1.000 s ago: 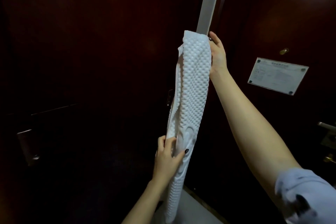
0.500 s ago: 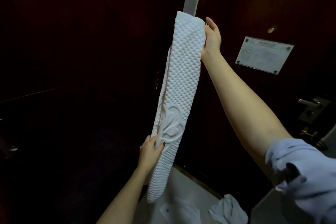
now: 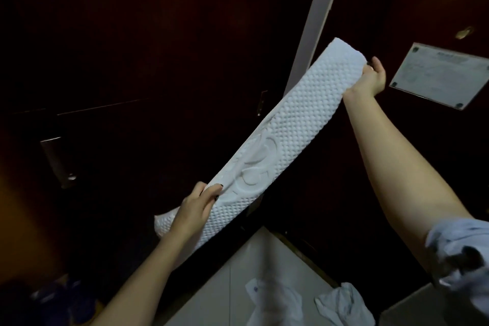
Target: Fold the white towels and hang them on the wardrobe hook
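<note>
Swung from near upright, the folded white towel (image 3: 285, 135) now slants, long axis running lower left to upper right, in open air before the dark wooden doors (image 3: 158, 47); the left hand (image 3: 195, 206) pinches its lower part, the right hand (image 3: 373, 79) grips its top end beside a pale upright strip (image 3: 317, 21). Below, crumpled white cloths (image 3: 344, 304) lie on the pale floor (image 3: 264, 267).

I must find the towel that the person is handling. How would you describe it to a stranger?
Start from the pale vertical strip between the dark wood panels. In front of it a long white towel stretches slantwise from the right hand, above, to the left hand, below. Unlike the crumpled white cloths on the floor, it is folded narrow, with a bumpy weave.
</note>
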### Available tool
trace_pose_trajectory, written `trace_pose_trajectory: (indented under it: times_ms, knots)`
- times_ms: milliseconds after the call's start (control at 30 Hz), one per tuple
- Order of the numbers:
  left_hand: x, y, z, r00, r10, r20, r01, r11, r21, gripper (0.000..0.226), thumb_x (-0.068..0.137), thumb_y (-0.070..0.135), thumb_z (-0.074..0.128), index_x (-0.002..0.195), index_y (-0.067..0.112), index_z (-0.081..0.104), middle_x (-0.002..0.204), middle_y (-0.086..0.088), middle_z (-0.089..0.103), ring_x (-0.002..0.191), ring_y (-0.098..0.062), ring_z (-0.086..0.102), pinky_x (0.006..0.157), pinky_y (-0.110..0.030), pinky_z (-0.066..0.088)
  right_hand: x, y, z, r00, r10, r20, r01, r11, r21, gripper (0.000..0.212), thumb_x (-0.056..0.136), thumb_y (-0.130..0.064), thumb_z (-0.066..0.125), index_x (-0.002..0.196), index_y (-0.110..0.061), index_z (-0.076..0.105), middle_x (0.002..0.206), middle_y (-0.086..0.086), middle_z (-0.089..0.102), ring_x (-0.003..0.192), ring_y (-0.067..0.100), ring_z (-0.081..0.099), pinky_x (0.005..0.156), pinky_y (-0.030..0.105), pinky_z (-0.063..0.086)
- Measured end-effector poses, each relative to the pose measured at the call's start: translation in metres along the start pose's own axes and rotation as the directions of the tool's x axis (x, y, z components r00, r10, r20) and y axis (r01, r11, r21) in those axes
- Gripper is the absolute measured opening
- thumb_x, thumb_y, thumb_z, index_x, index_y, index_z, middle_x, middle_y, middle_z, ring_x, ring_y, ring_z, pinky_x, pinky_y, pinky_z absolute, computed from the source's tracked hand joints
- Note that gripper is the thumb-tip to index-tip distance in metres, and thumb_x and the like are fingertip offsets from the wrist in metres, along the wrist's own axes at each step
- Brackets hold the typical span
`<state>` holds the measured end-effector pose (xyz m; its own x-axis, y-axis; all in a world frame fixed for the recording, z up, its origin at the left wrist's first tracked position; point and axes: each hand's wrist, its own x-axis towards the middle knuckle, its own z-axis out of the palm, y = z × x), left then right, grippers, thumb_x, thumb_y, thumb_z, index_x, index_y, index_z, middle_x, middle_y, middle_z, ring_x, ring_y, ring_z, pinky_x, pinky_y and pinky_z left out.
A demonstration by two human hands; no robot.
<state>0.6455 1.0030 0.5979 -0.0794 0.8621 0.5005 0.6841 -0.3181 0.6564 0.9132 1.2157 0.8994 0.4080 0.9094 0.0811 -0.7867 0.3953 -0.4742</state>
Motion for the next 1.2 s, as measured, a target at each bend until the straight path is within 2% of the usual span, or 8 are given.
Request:
trace_pose_trajectory:
  times_ms: [100, 233, 333, 467, 700, 967, 1067, 1200]
  knots:
    - [0.002, -0.012, -0.027, 0.978, 0.137, 0.158, -0.169, 0.963, 0.211, 0.035, 0.093, 0.021, 0.056, 0.121, 0.038, 0.045, 0.104, 0.001, 0.044, 0.066, -0.012, 0.048, 0.057, -0.026, 0.04, -0.001, 0.005, -0.013, 0.999, 0.042, -0.028, -0.039, 0.993, 0.111, 0.023, 0.092, 0.0, 0.045, 0.112, -0.001, 0.058, 0.09, 0.018, 0.056, 0.085, 0.036, 0.058, 0.081, 0.04, 0.047]
    - [-0.004, -0.03, -0.038, 0.944, 0.085, 0.319, -0.176, 0.946, 0.271, 0.03, 0.093, 0.015, 0.053, 0.117, 0.032, 0.049, 0.116, -0.002, 0.042, 0.076, -0.019, 0.056, 0.066, -0.028, 0.042, -0.008, 0.016, -0.024, 0.992, 0.113, -0.055, -0.107, 0.99, 0.093, 0.02, 0.082, -0.002, 0.051, 0.101, -0.002, 0.057, 0.09, 0.017, 0.056, 0.085, 0.035, 0.057, 0.079, 0.038, 0.046]
    - [-0.015, -0.038, -0.033, 0.935, -0.058, 0.35, 0.003, 0.988, 0.155, 0.029, 0.093, 0.023, 0.057, 0.12, 0.023, 0.044, 0.12, 0.008, 0.034, 0.09, -0.013, 0.055, 0.083, -0.033, 0.047, -0.019, 0.027, -0.022, 0.999, 0.02, -0.041, -0.028, 0.979, -0.201, 0.026, 0.063, 0.01, 0.047, 0.083, -0.002, 0.057, 0.083, 0.016, 0.058, 0.078, 0.032, 0.058, 0.068, 0.033, 0.049]
    - [-0.032, -0.038, -0.023, 0.881, -0.16, 0.445, 0.085, 0.979, 0.184, 0.05, 0.085, 0.017, 0.062, 0.123, 0.033, 0.033, 0.124, 0.015, 0.026, 0.076, -0.006, 0.053, 0.075, -0.029, 0.046, -0.023, 0.047, -0.011, 0.981, -0.186, 0.05, 0.178, 0.776, -0.606, 0.032, 0.082, 0.014, 0.034, 0.074, -0.007, 0.058, 0.075, 0.008, 0.061, 0.072, 0.021, 0.06, 0.061, 0.028, 0.048]
    - [-0.021, -0.016, -0.04, 0.912, -0.234, 0.336, 0.285, 0.953, -0.108, 0.051, 0.08, -0.011, 0.055, 0.12, 0.018, 0.065, 0.116, 0.002, 0.061, 0.116, -0.012, 0.055, 0.104, -0.022, 0.038, -0.041, 0.057, 0.012, 0.919, -0.271, 0.288, 0.392, 0.532, -0.75, 0.035, 0.086, 0.004, 0.033, 0.073, -0.021, 0.054, 0.08, -0.005, 0.059, 0.08, 0.009, 0.055, 0.069, 0.015, 0.043]
    - [-0.015, -0.007, -0.115, 0.875, -0.332, 0.352, 0.379, 0.923, -0.07, 0.056, 0.084, -0.009, 0.051, 0.124, 0.03, 0.061, 0.116, -0.001, 0.058, 0.108, -0.012, 0.053, 0.087, -0.009, 0.039, -0.071, 0.063, 0.001, 0.933, -0.021, 0.358, 0.324, 0.477, -0.817, 0.04, 0.092, 0.0, 0.031, 0.102, -0.011, 0.068, 0.117, 0.002, 0.064, 0.1, 0.01, 0.058, 0.082, 0.016, 0.046]
    - [-0.031, -0.01, -0.134, 0.86, -0.401, 0.314, 0.465, 0.871, -0.161, 0.052, 0.086, -0.005, 0.056, 0.113, 0.039, 0.064, 0.12, 0.01, 0.057, 0.119, -0.003, 0.041, 0.09, -0.003, 0.03, -0.086, 0.061, 0.016, 0.904, 0.092, 0.417, 0.313, 0.522, -0.793, 0.04, 0.09, 0.001, 0.033, 0.099, -0.013, 0.069, 0.117, 0.005, 0.064, 0.111, 0.02, 0.061, 0.096, 0.032, 0.052]
    - [-0.054, -0.005, -0.168, 0.872, -0.448, 0.197, 0.486, 0.84, -0.241, 0.045, 0.088, 0.0, 0.061, 0.108, 0.04, 0.066, 0.127, 0.011, 0.055, 0.13, -0.004, 0.035, 0.103, -0.023, 0.029, -0.099, 0.064, 0.019, 0.906, 0.143, 0.399, 0.247, 0.588, -0.77, 0.039, 0.083, -0.002, 0.048, 0.118, -0.007, 0.064, 0.112, 0.009, 0.066, 0.095, 0.017, 0.065, 0.069, 0.02, 0.055]
